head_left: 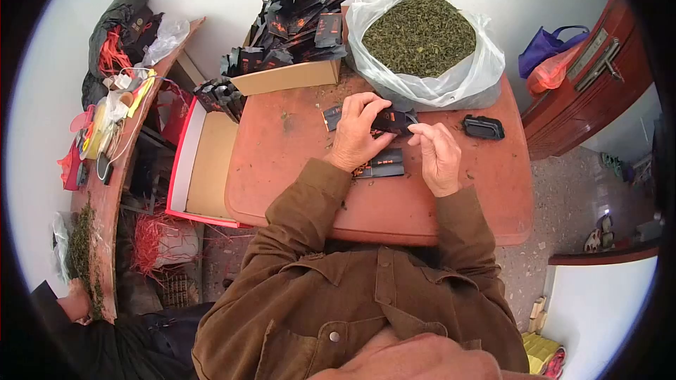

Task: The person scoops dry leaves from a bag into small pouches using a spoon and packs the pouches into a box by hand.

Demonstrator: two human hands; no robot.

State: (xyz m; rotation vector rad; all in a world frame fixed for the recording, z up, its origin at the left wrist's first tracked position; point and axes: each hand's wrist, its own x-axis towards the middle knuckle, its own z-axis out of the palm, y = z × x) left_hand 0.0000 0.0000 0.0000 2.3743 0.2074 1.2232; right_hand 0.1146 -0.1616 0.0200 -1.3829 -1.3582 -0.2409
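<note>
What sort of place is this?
Maybe a little packing room, perhaps for tea. A big plastic bag is full of what look like dried leaves, a cardboard box is crammed with black packets, and the left hand holds another packet over the reddish table.

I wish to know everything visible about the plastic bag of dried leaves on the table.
The plastic bag is large, thin-looking and cloudy white, partly see-through, with shiny creases. Its wide mouth is open, the crumpled rim spreading around a heap of small, dark green leaves. It stands upright at the far side of the reddish table, right of the cardboard box; whether bag and box touch is unclear. Neither the left hand nor the right hand holds it.
</note>
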